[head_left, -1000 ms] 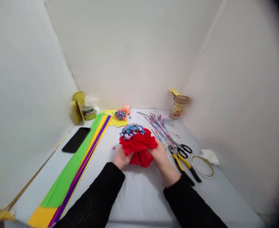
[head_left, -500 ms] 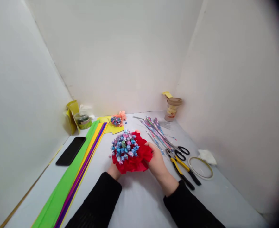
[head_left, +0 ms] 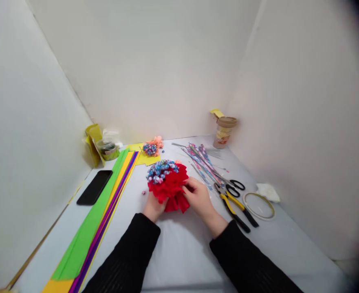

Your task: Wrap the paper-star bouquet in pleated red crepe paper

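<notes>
In the middle of the head view a small bouquet of blue and pink folded stars tilts away from me, wrapped in ruffled red crepe paper. My left hand is closed round its lower part; the red wrap hides most of those fingers. With bent fingers, my right hand pinches the right edge of the red paper. Below the ruffle, the gathered tail of the wrap flares toward me. One loose star lies on the table left of the bouquet.
Green crepe strips and a black phone lie left. Another star bunch sits behind on yellow paper. Patterned paper strips, scissors, yellow-handled pliers, a tape roll and a lidded cup stand or lie right.
The bouquet has tipped away from me, so its stars show less and the gathered red wrap below shows more. My right hand has moved slightly along the paper edge.
</notes>
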`<action>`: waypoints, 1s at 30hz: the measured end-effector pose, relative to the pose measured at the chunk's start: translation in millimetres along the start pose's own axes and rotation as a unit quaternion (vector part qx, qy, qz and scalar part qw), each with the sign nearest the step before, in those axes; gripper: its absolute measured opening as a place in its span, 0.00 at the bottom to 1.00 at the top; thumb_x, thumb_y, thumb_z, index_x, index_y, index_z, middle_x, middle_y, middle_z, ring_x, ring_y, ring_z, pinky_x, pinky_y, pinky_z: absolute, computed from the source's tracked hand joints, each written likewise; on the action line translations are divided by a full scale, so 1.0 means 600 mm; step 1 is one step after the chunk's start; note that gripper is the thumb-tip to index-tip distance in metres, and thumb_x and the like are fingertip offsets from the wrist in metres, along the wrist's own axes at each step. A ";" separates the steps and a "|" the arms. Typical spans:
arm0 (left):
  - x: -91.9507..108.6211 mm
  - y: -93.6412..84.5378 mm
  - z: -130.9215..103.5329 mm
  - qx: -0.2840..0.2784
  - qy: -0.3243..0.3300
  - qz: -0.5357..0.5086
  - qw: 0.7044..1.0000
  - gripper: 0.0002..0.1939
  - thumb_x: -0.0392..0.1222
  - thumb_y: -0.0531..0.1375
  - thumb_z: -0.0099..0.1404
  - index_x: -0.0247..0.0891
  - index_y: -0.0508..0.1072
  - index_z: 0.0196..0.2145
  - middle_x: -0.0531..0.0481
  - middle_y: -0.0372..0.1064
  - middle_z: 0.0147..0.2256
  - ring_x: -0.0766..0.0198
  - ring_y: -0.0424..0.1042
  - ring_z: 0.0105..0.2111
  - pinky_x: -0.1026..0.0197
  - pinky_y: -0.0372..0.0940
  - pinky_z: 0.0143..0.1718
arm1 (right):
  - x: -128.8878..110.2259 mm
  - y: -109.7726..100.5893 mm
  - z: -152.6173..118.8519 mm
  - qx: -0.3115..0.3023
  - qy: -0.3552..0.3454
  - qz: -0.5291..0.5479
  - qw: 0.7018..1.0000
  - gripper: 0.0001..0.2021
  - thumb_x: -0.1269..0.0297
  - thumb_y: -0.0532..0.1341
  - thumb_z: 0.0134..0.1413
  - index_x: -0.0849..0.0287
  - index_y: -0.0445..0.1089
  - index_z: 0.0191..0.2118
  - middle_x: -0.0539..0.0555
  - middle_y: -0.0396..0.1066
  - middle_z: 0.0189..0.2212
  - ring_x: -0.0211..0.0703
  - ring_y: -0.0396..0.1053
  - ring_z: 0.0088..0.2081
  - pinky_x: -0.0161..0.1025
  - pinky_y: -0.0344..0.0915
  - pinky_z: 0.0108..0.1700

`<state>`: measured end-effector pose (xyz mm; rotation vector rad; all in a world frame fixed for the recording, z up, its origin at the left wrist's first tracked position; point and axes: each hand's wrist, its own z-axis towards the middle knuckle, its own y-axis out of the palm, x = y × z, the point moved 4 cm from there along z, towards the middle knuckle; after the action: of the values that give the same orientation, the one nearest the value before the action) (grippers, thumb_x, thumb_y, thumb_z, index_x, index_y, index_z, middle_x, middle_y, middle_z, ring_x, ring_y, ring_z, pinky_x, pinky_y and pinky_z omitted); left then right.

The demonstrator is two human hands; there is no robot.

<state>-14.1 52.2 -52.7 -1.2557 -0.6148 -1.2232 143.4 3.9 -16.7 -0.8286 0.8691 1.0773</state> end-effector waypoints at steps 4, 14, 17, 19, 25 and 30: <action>0.023 0.000 -0.007 -0.018 -0.061 -0.104 0.993 0.20 0.48 0.61 0.58 0.37 0.72 0.46 0.43 0.75 0.44 0.53 0.73 0.45 0.52 0.67 0.48 | 0.012 0.002 0.004 -0.022 0.017 0.021 0.999 0.05 0.66 0.60 0.49 0.57 0.74 0.28 0.53 0.75 0.29 0.44 0.70 0.33 0.39 0.65 0.39; 0.057 0.003 -0.001 -0.053 -0.011 -0.092 0.994 0.11 0.45 0.63 0.54 0.36 0.76 0.34 0.43 0.77 0.38 0.53 0.75 0.38 0.56 0.67 0.43 | 0.031 0.010 0.002 -0.009 0.104 0.020 0.994 0.11 0.69 0.62 0.41 0.61 0.75 0.35 0.53 0.78 0.32 0.46 0.72 0.33 0.40 0.67 0.38; 0.056 0.006 -0.003 -0.054 -0.024 -0.096 0.994 0.09 0.43 0.63 0.54 0.37 0.77 0.32 0.43 0.77 0.37 0.53 0.74 0.40 0.57 0.66 0.45 | 0.033 0.010 0.001 -0.003 0.102 0.012 0.995 0.11 0.69 0.62 0.41 0.61 0.75 0.35 0.53 0.78 0.31 0.46 0.72 0.32 0.40 0.67 0.37; 0.049 0.007 -0.005 -0.046 -0.055 -0.109 0.991 0.10 0.43 0.64 0.52 0.37 0.76 0.33 0.43 0.77 0.37 0.52 0.74 0.41 0.56 0.66 0.46 | 0.032 0.007 0.001 0.000 0.104 0.006 0.995 0.09 0.68 0.62 0.41 0.61 0.76 0.33 0.53 0.78 0.30 0.45 0.72 0.31 0.39 0.67 0.36; 0.024 0.012 -0.011 -0.026 -0.169 -0.276 0.946 0.19 0.45 0.67 0.49 0.36 0.74 0.39 0.44 0.77 0.37 0.53 0.74 0.40 0.53 0.67 0.44 | 0.024 0.005 0.003 -0.042 0.132 0.076 0.987 0.08 0.62 0.63 0.43 0.61 0.73 0.29 0.52 0.75 0.24 0.42 0.69 0.26 0.36 0.64 0.29; 0.039 0.017 -0.011 -0.040 -0.187 -0.331 0.924 0.18 0.47 0.68 0.50 0.34 0.76 0.37 0.45 0.77 0.33 0.57 0.75 0.34 0.56 0.68 0.40 | 0.007 0.008 0.004 -0.045 0.105 0.042 0.993 0.09 0.62 0.64 0.42 0.61 0.71 0.31 0.52 0.73 0.26 0.41 0.68 0.27 0.36 0.64 0.30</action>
<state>0.6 36.5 -37.3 -1.4150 -1.3608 -1.5735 140.2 9.0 -20.3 -1.0013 1.0454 1.1225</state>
